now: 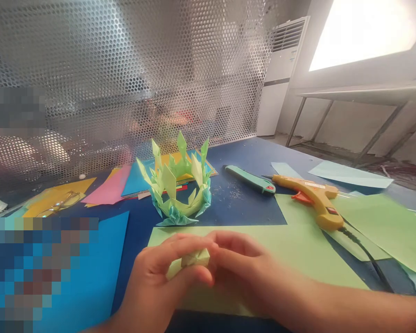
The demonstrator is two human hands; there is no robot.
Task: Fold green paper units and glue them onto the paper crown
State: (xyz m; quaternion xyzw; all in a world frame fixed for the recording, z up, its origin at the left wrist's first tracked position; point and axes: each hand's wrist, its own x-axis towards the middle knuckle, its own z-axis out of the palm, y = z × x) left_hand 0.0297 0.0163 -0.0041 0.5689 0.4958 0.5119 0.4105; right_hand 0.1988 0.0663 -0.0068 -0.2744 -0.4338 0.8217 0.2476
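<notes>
Between my two hands is a small piece of folded light green paper. My left hand curls around it from the left, thumb below and fingers above. From the right, the fingertips of my right hand press at its other side and cover that end. Under both hands lies a large light green paper sheet. Just beyond it stands a folded green paper crown with pointed tips and blue-green folded pieces around its base.
A yellow hot glue gun with a black cord lies at right, near a green utility knife. Blue paper and a pink sheet lie at left. A perforated metal screen stands behind the blue table.
</notes>
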